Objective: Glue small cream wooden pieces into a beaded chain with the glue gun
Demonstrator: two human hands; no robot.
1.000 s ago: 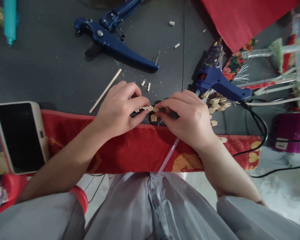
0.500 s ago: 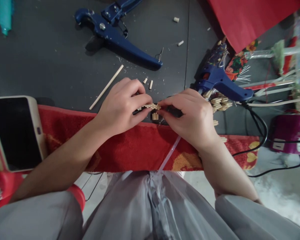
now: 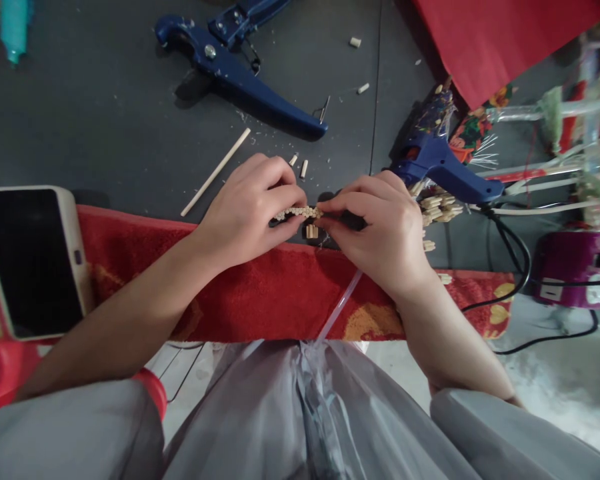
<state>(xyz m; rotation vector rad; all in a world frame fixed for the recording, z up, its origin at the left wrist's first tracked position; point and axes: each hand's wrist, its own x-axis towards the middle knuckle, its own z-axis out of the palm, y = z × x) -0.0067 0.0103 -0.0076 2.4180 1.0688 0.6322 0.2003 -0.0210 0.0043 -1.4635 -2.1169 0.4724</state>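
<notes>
A narrow strip of small pale wooden stick pieces (image 3: pixel 303 212) joined side by side spans the gap between my hands. My left hand (image 3: pixel 253 210) is closed on its left part, hiding some of it between thumb and fingers. At its right end, the thumb and fingertips of my right hand (image 3: pixel 380 223) pinch it. Just below the strip, a small block of short wooden pieces (image 3: pixel 312 231) rests on the dark table. Beyond my left hand lie a long thin wooden stick (image 3: pixel 216 172) and short cut pieces (image 3: pixel 304 169).
Blue cutters (image 3: pixel 250 80) lie at the back. A blue glue gun (image 3: pixel 445 167) and a pile of wooden pieces (image 3: pixel 439 205) are by my right hand. A phone (image 3: pixel 30 263) stands left. A red towel (image 3: pixel 280 293) covers the front edge; a purple box (image 3: pixel 575 270) sits far right.
Both hands keep their grip on the wooden strip, nearly still. The view has shifted slightly.
</notes>
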